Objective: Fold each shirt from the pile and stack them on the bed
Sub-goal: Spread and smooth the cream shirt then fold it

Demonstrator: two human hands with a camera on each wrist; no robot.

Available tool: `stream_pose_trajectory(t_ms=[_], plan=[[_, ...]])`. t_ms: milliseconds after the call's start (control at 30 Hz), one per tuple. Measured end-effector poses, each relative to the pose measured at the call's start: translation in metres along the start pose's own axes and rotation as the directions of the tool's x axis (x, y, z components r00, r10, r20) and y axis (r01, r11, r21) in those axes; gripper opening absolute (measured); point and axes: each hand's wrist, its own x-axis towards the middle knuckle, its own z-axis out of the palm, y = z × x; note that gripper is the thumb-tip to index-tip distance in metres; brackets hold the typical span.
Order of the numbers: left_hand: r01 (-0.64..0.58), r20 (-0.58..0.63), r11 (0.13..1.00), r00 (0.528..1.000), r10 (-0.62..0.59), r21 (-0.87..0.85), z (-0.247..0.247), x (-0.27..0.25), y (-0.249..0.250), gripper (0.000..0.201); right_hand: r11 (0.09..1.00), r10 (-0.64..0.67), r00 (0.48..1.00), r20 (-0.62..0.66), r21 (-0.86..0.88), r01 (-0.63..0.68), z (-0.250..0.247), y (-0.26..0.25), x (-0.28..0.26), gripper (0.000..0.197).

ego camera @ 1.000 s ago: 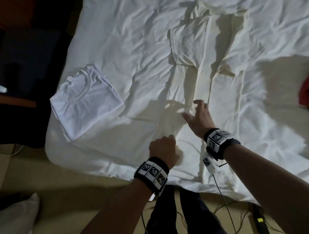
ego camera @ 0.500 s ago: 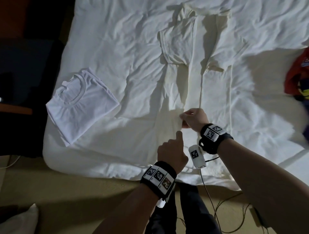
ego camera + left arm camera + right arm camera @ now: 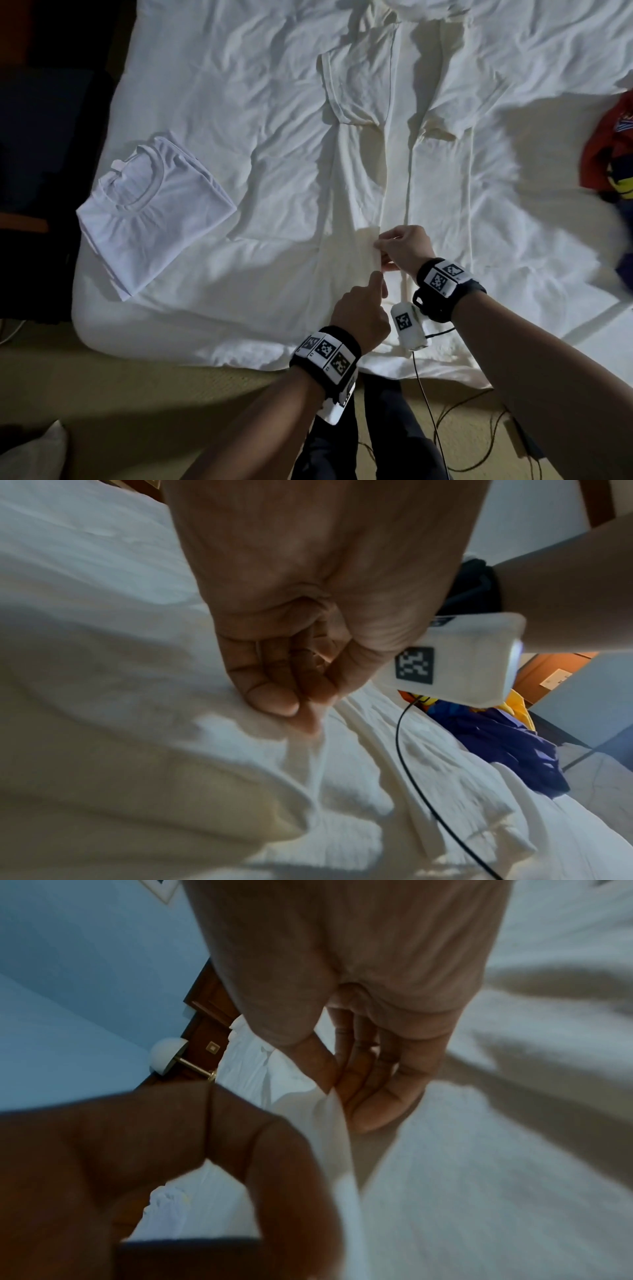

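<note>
Cream shirt (image 3: 373,178) lies spread lengthwise down the middle of the bed (image 3: 205,68), sleeves folded inward, its lower body near the front edge. The right hand (image 3: 404,248) pinches a raised fold of its cloth between thumb and fingers; the left hand (image 3: 359,315), just beside it, has its fingers curled and seems to nip the same fold, though the blurred wrist view leaves that uncertain. Thin fabric held by so little could slip free, or drag the folded sleeves out of line if pulled unevenly. Open sheet lies to the left up to the folded white shirt (image 3: 154,212); the clothes pile (image 3: 609,150) sits well apart at the right edge, and the mattress edge is close behind the wrists.
</note>
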Motion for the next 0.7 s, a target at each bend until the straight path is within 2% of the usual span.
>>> stream_pose_trajectory(t_ms=[100, 200, 267, 367, 433, 500, 600, 700], plan=[[-0.027, -0.032, 0.998, 0.999, 0.029, 0.062, -0.002, -0.001, 0.0, 0.019, 0.999, 0.031, 0.999, -0.012, 0.042, -0.031, 0.001, -0.007, 0.003, 0.01], [-0.012, -0.207, 0.975, 0.977, 0.059, 0.221, -0.007, 0.003, -0.012, 0.015, 0.999, 0.016, 0.998, -0.055, 0.03, -0.015, 0.004, -0.018, 0.01, 0.031], [-0.015, -0.272, 0.938, 0.955, 0.116, 0.345, -0.006, 0.006, -0.024, 0.012, 1.0, -0.006, 0.996, -0.084, -0.03, 0.003, 0.006, -0.025, 0.018, 0.042], [-0.109, -0.172, 0.862, 0.96, 0.22, 0.494, 0.0, 0.015, -0.039, 0.034, 0.989, -0.004, 0.997, -0.076, -0.149, -0.008, 0.01, -0.029, 0.031, 0.041], [-0.162, -0.119, 0.842, 0.959, 0.257, 0.514, 0.006, 0.021, -0.046, 0.058, 0.982, -0.016, 0.997, -0.077, -0.191, 0.001, 0.01, -0.029, 0.033, 0.034], [-0.171, -0.091, 0.837, 0.963, 0.254, 0.52, 0.014, 0.024, -0.056, 0.083, 0.982, -0.078, 0.987, -0.139, -0.182, 0.052, 0.007, -0.03, 0.03, 0.029], [-0.176, -0.098, 0.856, 0.962, 0.253, 0.486, 0.022, 0.024, -0.067, 0.085, 0.991, -0.111, 0.958, -0.263, -0.097, 0.089, 0.006, -0.024, 0.025, 0.027], [-0.207, -0.05, 0.866, 0.965, 0.257, 0.456, 0.025, 0.026, -0.074, 0.084, 0.999, -0.052, 0.976, -0.211, -0.025, 0.047, 0.013, -0.015, 0.016, 0.03]])
